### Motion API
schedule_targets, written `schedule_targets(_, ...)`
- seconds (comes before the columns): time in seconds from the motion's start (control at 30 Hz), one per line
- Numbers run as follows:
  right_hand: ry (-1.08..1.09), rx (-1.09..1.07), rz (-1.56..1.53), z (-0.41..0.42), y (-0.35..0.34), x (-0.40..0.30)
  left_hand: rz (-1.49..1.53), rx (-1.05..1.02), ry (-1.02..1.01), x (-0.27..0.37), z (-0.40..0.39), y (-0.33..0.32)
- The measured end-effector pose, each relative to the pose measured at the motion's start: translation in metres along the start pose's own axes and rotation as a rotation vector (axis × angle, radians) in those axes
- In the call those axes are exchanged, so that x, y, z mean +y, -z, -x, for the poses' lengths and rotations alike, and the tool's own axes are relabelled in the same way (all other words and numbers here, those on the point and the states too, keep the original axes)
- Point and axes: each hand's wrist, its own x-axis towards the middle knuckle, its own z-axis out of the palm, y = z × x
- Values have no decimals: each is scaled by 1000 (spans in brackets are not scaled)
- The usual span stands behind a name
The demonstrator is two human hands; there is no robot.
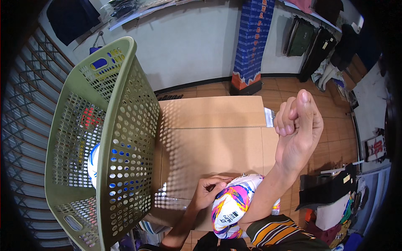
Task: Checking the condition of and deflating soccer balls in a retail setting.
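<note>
A white ball [234,200] with pink, purple, yellow and blue swirls lies at the near edge of a cardboard box [216,150], looking dented or partly deflated. A small metal piece stands up at its top. My left hand [209,192] holds the ball's left side, thumb and curled fingers against it. The right forearm lies across the ball's right side, bent upward. My right hand [298,117] is raised above the box's right edge, fingers curled in and thumb along them, with nothing visible in it.
A tall green perforated plastic basket [133,131] stands on the left, with a white and blue ball [93,164] inside. Folded clothes [328,210] lie at right. A blue wrapped pillar [251,47] and hanging trousers [318,50] are beyond the box. A metal folding gate [28,141] lines the far left.
</note>
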Motion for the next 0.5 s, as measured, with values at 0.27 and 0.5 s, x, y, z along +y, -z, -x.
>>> schedule_targets(0.27, -5, -9, -12, 0, 1, 1, -14, 1, 9, -5, 1, 3)
schedule_targets(0.5, -14, 1, -12, -1, 1, 2, -10, 4, 8, -7, 0, 3)
